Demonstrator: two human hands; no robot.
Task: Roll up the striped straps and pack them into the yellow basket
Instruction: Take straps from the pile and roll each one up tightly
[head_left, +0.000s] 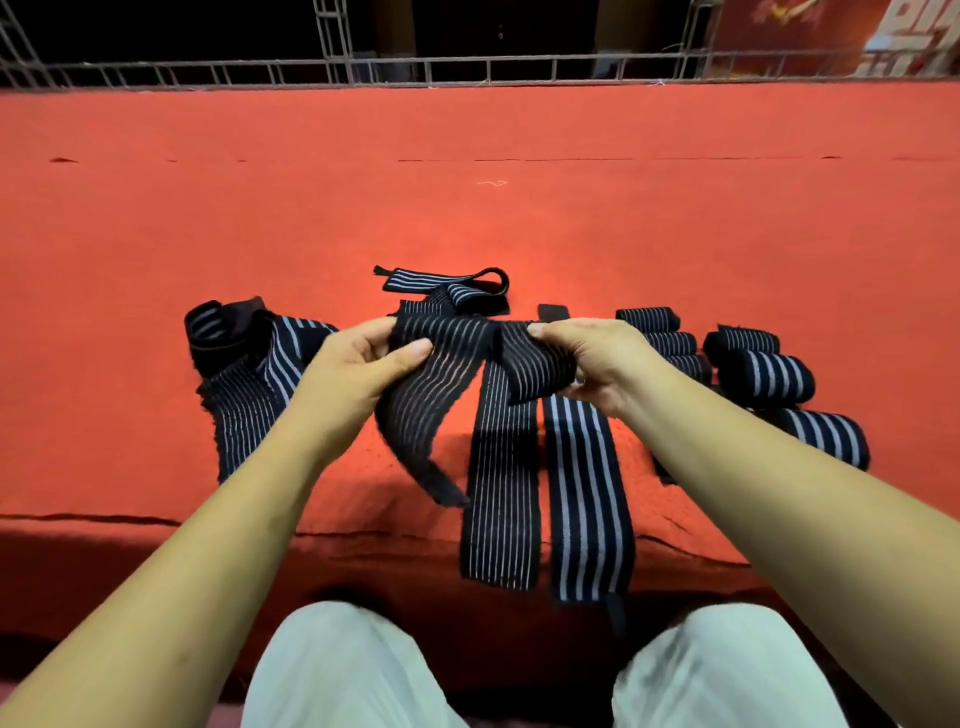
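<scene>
On the left of the red-covered desk lies a loose heap of straps, black with pale stripes, partly folded over itself and trailing toward the near edge. Just right of it, the left hand is raised above the desk, thumb on top and fingers beneath, pinched on one end of a thin-striped strap. That strap stretches across between both hands, and its free tail droops down from the left hand, curling above the desk. Behind the hands, a looped strap rests flat on the cloth. Below the held strap, two flat straps lie side by side and run over the near edge of the desk: a fine-striped one and, touching its right side, a broad-striped one. The right hand is closed on the other end of the held strap, where the cloth is folded over into the start of a roll. Farther right, several rolled straps sit close together in two short rows. The yellow basket does not show in this view.
</scene>
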